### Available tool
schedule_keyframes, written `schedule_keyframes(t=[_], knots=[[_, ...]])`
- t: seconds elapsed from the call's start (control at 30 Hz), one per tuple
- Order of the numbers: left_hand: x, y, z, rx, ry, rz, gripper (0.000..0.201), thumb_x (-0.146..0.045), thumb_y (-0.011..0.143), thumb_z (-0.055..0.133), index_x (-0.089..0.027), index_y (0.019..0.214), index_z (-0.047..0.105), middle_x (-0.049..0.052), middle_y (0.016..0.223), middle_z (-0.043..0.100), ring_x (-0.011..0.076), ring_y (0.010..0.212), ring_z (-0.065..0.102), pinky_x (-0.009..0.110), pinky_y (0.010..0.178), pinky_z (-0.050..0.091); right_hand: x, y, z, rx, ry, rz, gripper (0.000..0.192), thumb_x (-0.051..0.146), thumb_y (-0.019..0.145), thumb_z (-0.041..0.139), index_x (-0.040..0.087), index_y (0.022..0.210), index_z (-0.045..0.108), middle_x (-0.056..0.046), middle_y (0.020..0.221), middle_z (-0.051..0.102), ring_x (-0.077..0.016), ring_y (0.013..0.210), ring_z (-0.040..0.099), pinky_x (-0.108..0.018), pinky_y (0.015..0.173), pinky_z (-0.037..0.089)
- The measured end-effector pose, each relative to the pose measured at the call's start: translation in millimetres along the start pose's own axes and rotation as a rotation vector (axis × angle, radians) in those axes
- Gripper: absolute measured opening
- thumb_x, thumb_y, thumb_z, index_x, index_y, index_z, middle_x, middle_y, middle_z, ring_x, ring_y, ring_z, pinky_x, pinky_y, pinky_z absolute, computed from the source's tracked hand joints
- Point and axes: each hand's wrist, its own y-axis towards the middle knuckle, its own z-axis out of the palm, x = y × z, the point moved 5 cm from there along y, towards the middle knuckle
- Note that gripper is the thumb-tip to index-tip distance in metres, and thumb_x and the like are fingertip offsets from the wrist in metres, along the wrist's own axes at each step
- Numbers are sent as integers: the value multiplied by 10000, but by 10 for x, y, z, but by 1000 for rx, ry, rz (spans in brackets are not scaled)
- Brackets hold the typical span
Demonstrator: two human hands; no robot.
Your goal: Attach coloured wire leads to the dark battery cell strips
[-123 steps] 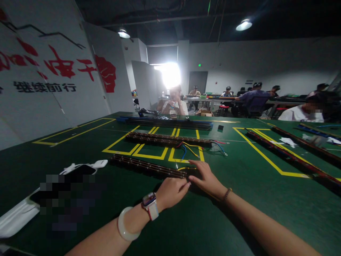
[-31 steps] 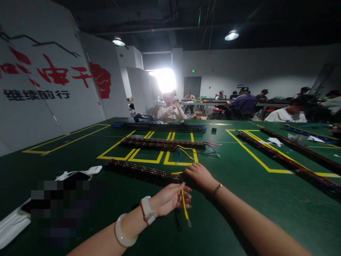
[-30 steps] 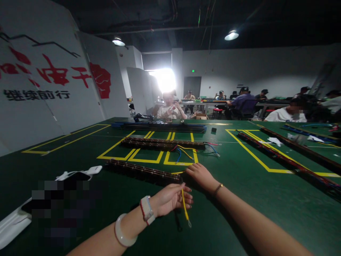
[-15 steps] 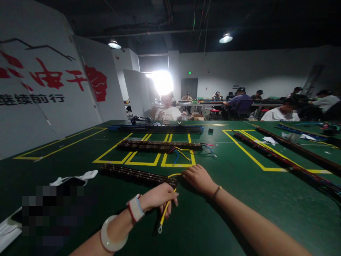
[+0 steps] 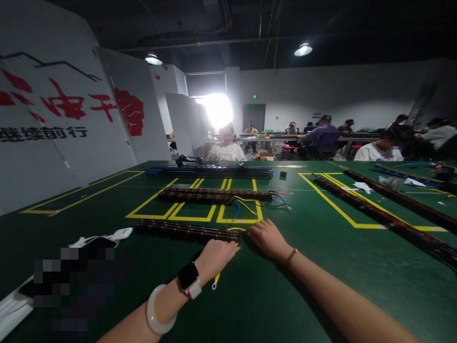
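Observation:
A long dark bar pack (image 5: 185,231) with thin metal strips along its top lies across the green table. Over its right end, my left hand (image 5: 218,257) is closed on a yellow cable; below the hand, a stretch of this cable (image 5: 217,277) comes out, tipped with a metal ring terminal (image 5: 214,286). Just to the right, my right hand (image 5: 266,238) rests low on the table with fingers curled. Another stretch of yellow wire (image 5: 235,229) runs from the pack into those fingers, whose tips are hidden. Whether both stretches are one cable, I cannot tell.
Farther back lies a similar pack (image 5: 214,194) with red, blue and yellow leads. Behind it stands a blue-edged fixture (image 5: 214,172). Long dark bars (image 5: 378,209) lie at right, and a white-and-black item (image 5: 102,240) at left. A person (image 5: 226,150) sits opposite.
My left hand has rolled over, turning the watch face up, and has risen slightly to the pack's end. The ring terminal has shifted up a little. My right hand has barely moved.

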Motion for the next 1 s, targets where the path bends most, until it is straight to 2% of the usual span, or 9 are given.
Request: schedule_keyframes(t=[0.2, 0.37, 0.47, 0.53, 0.6, 0.7, 0.8, 0.9, 1.0], knots=[[-8, 22, -14, 10, 142, 36, 311, -446, 820, 557, -204, 625, 578, 6, 531, 451, 173, 582, 505, 285, 704, 367, -26, 4, 19, 35, 25, 33, 275, 317, 948, 400, 203, 1010, 643, -49, 846, 614, -158, 830, 527, -295, 785, 322], [-79, -7, -73, -26, 218, 96, 358, -438, 892, 428, -202, 696, 611, 42, 613, 558, 158, 574, 508, 266, 662, 331, -18, 25, -45, -30, 169, 186, 299, 388, 930, 419, 213, 1056, 626, -70, 976, 595, -178, 929, 524, -305, 816, 363], [-120, -23, -84, -31, 206, 108, 368, -416, 908, 395, -206, 702, 617, 54, 644, 580, 166, 598, 515, 265, 653, 312, 81, 44, -47, -56, 269, 201, 454, 491, 865, 495, 196, 1207, 538, -106, 1137, 558, -214, 1065, 488, -349, 905, 365], [-126, -29, -76, -26, 128, 96, 354, -427, 893, 423, -209, 691, 616, 56, 649, 582, 169, 606, 506, 266, 651, 302, 137, 57, -11, -25, 291, 167, 603, 533, 802, 560, 180, 1284, 473, -129, 1234, 517, -241, 1147, 443, -385, 965, 334], [-118, -31, -65, -21, 44, 76, 338, -444, 870, 463, -211, 675, 611, 53, 643, 576, 169, 600, 486, 267, 648, 291, 123, 67, 35, 27, 309, 159, 656, 535, 776, 585, 173, 1307, 454, -139, 1272, 503, -252, 1182, 424, -405, 994, 307], [-110, -32, -47, 0, 14, 64, 336, -442, 864, 475, -209, 656, 599, 41, 622, 555, 159, 576, 459, 268, 639, 279, -4, 78, 77, 121, 387, 198, 527, 509, 806, 557, 191, 1226, 543, -111, 1196, 583, -244, 1137, 479, -413, 981, 317], [-130, -35, -39, 21, 65, 78, 350, -424, 884, 444, -207, 648, 584, 30, 608, 537, 148, 561, 455, 267, 629, 274, -118, 95, 62, 202, 490, 224, 381, 477, 823, 544, 207, 1072, 646, -67, 1034, 670, -226, 995, 574, -395, 921, 367], [-155, -44, -51, 18, 73, 74, 377, -429, 892, 425, -206, 618, 558, 19, 584, 523, 138, 556, 461, 262, 617, 277, -163, 103, 55, 289, 620, 240, 337, 434, 813, 561, 192, 1019, 675, -48, 938, 694, -190, 845, 621, -320, 805, 432], [-144, -55, -36, 38, -26, 5, 424, -473, 889, 407, -198, 592, 532, 4, 548, 514, 124, 536, 464, 252, 590, 295, -167, 89, 102, 396, 736, 259, 336, 414, 796, 578, 152, 976, 685, -46, 876, 693, -169, 754, 614, -265, 681, 446]])
